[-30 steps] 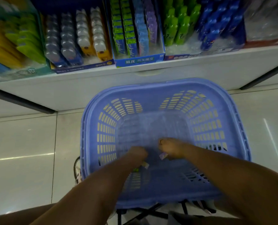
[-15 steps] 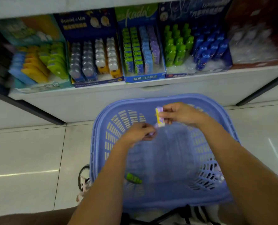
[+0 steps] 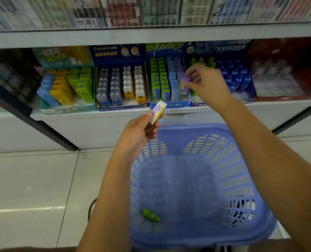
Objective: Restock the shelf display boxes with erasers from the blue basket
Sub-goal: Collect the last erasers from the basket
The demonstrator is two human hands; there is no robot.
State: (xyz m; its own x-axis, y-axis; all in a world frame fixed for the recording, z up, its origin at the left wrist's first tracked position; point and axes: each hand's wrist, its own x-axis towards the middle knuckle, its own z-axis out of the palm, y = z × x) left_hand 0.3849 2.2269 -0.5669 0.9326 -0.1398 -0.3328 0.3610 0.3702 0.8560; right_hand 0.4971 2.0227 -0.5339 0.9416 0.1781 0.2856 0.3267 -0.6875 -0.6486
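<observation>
White shop shelving (image 3: 78, 114) spans the far side above pale floor tiles. Stretched far, the right hand (image 3: 207, 84) pinches a small purple eraser (image 3: 184, 81) at the purple row of the blue Kada display box (image 3: 171, 104). Nearer, the raised left hand (image 3: 138, 135) grips a purple-sleeved white eraser (image 3: 158, 111) over the slatted blue plastic basket (image 3: 233, 170), where a green eraser (image 3: 151, 215) lies.

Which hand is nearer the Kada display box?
Right. The right hand pinches a purple eraser at the Kada display box; the left hand holds a second eraser below its front.
</observation>
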